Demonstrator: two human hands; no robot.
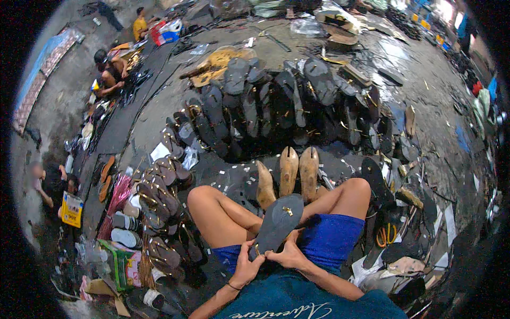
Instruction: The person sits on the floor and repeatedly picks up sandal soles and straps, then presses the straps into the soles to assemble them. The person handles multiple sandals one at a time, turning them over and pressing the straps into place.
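Note:
Over my lap I hold a dark sandal (pixel 276 226), tilted with its wide end away from me. A small gold-coloured piece sits near that wide end, and another gold bit shows by my left fingers. My left hand (pixel 245 267) is closed on the near end's left edge. At the same end, on the right, my right hand (pixel 290 256) pinches with thumb and fingers; the tips of both hands nearly meet. Whatever small part lies between the fingertips is too small to make out. Just beyond the sandal stand three wooden shoe lasts (pixel 288 173).
Rows of dark sandals (pixel 249 109) curve ahead of me, and more sandals (pixel 159 196) are piled at left. Yellow-handled scissors (pixel 387 234) lie at right among scraps. A pink bundle of strands (pixel 118 204) is at left. Other people (pixel 110 73) sit farther off at left.

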